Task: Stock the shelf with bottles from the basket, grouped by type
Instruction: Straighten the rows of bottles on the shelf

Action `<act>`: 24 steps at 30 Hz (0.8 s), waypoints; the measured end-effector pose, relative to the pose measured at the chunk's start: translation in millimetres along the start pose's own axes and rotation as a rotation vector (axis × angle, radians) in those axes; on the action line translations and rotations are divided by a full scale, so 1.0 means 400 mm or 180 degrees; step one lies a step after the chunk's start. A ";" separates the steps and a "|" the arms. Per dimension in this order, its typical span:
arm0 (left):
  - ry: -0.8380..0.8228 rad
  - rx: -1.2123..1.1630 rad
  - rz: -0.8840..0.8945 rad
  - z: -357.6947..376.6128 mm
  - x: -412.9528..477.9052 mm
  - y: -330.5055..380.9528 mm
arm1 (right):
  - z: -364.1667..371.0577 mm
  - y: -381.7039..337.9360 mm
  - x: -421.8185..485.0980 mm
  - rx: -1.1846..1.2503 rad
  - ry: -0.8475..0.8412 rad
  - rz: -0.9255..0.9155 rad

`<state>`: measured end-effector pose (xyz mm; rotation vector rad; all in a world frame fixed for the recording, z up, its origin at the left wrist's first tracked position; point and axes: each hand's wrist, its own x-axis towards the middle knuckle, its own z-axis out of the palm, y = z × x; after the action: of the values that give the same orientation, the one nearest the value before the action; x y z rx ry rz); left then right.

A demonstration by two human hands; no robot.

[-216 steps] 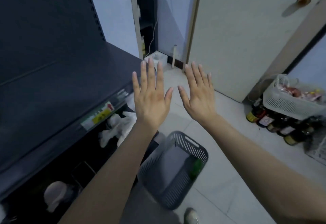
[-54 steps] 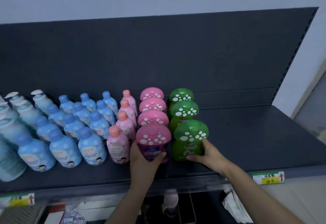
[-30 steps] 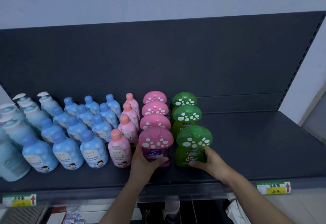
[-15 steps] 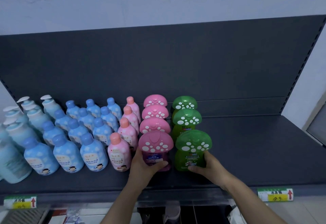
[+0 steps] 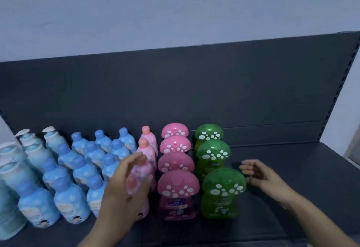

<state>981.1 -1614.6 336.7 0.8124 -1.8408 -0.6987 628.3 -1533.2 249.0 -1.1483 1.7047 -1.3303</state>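
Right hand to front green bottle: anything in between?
Nothing visible. The right hand is open just right of the front green bottle, above bare shelf, and the small gap between them holds no other bottle.

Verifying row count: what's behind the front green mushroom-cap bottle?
Behind the front green bottle stand a middle green bottle and a rear green bottle, then the back panel. Their caps show; their bodies are largely covered.

left hand [image 5: 124,188] blurred, pump bottles [image 5: 11,176] cropped
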 end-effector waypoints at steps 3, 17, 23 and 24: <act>-0.0601 0.0474 0.0123 -0.008 0.216 -0.053 | 0.017 -0.053 0.107 0.0059 0.0216 -0.0009; -0.2555 0.1722 0.0365 0.255 0.569 -0.279 | 0.119 -0.082 0.333 0.1078 -0.0224 0.1078; -0.2507 0.1533 0.0431 0.254 0.576 -0.292 | 0.141 -0.070 0.351 0.1549 -0.0229 0.1142; -0.2493 0.1494 0.0423 0.254 0.576 -0.294 | 0.141 -0.069 0.351 0.1581 -0.0274 0.1136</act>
<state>842.9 -1855.8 335.1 0.7475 -2.8124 -0.5373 631.7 -1686.5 262.7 -0.5777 1.3310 -1.3463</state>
